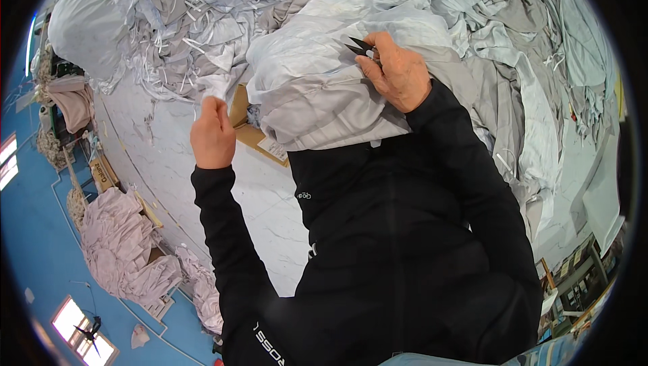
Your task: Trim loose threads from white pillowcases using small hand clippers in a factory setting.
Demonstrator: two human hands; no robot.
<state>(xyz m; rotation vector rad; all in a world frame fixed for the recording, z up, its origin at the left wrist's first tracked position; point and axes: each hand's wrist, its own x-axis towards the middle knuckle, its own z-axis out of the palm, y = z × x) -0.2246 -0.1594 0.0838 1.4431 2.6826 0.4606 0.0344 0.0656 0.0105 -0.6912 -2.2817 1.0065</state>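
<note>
Black thread snips (360,47) are in my right hand (399,72), their pointed blades apart and aimed up and to the left. This hand rests over a pale grey fabric piece (331,106) that is draped against my front. My left hand (213,135) is raised to the left with fingers pinched together, at the edge of a heap of pale fabric with white ties (192,45). What its fingertips hold, if anything, is too small to make out. Between the hands, partly under the fabric, is an open cardboard box (266,147) with greyish bits inside.
Large crumpled heaps of grey and whitish fabric (405,2) cover the far side and run down the right. Beyond a pale marbled surface (148,143) at left lies a pinkish fabric pile (121,244). A dark chair or frame (584,275) stands at lower right.
</note>
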